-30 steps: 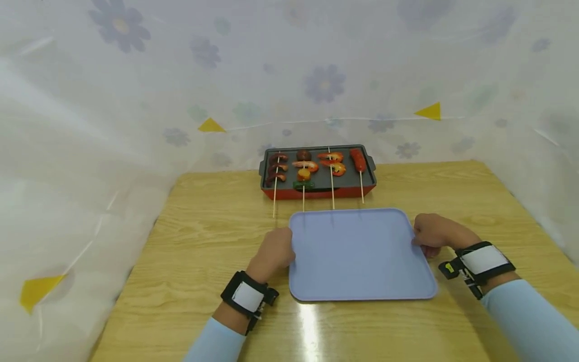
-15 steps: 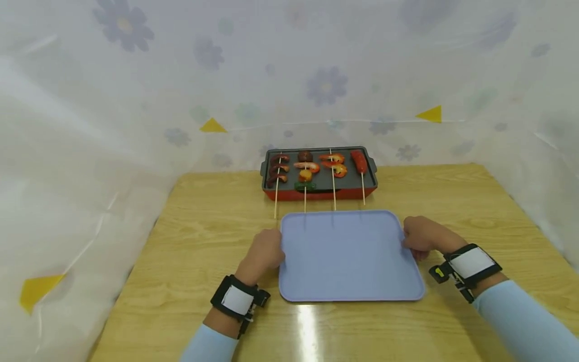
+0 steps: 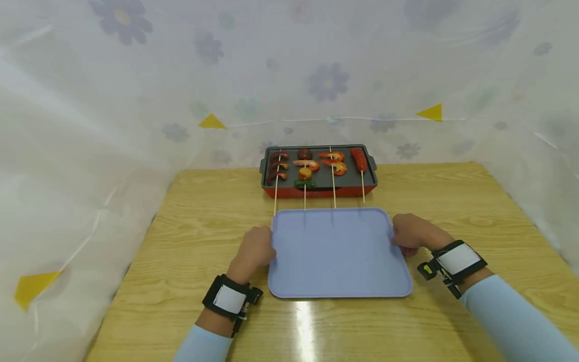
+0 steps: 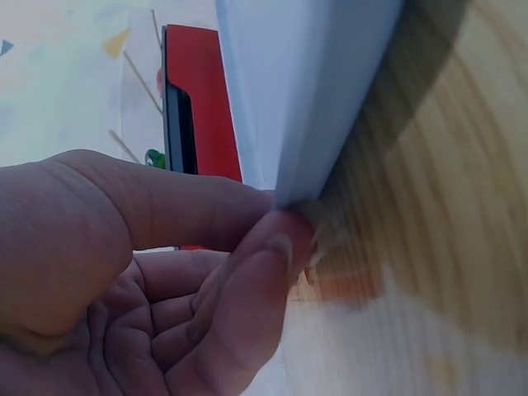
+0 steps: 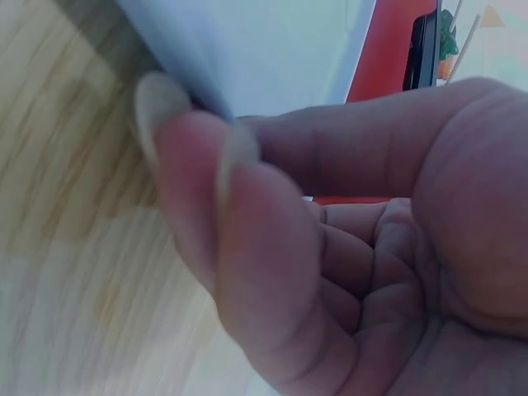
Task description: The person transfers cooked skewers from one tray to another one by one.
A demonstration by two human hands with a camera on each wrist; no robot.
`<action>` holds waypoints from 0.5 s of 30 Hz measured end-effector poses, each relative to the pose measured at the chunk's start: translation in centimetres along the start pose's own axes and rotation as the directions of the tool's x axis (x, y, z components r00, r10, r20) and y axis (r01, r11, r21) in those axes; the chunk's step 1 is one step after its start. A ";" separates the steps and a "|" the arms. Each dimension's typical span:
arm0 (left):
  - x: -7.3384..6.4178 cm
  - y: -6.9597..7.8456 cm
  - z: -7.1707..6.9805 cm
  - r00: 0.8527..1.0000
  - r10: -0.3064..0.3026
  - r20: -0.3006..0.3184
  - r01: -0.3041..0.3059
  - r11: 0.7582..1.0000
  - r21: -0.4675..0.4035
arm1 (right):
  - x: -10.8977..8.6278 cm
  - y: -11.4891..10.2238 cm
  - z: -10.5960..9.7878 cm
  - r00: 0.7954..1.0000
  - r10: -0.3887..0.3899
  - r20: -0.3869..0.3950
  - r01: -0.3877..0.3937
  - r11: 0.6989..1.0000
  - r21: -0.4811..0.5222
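A pale lavender-blue tray (image 3: 339,256) with rounded corners and a low rim lies in the middle of the head view, with nothing on it. My left hand (image 3: 254,250) pinches its left rim between thumb and fingers; the left wrist view shows the tray's edge (image 4: 309,99) caught at the fingertips. On the opposite side my right hand (image 3: 413,235) pinches the right rim, seen close in the right wrist view with the tray's wall (image 5: 256,49) at the fingertips. Both hands have their other fingers curled under.
Behind the tray stands a small red grill (image 3: 289,192) with a dark top. It bears skewers of brown pieces (image 3: 278,166), mixed vegetables and shrimp (image 3: 306,165), shrimp (image 3: 332,165) and a sausage (image 3: 359,160). Their sticks reach toward the tray's far edge. A flowered curtain surrounds the wooden table (image 3: 203,201).
The tray has moved left across the table with both hands on its rims. Its far edge now lies just in front of the skewer sticks. The grill has stayed in place.
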State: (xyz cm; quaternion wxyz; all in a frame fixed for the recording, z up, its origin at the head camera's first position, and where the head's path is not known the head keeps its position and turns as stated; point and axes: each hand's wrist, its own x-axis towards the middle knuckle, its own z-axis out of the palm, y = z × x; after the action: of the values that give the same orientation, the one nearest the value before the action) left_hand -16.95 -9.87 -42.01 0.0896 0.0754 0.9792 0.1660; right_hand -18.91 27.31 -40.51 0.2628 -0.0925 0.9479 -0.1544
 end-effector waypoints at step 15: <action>-0.1 -0.5 0.0 0.999 -0.039 -0.033 0.040 0.999 0.025 | 0.9 -0.1 0.2 1.000 -0.019 -0.005 0.019 0.999 0.042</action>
State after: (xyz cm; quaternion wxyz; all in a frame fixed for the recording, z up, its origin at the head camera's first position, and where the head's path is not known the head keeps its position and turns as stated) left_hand -16.87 -10.34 -42.14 0.0758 0.0545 0.9838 0.1529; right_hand -19.53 26.99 -41.04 0.2612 -0.0956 0.9441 -0.1767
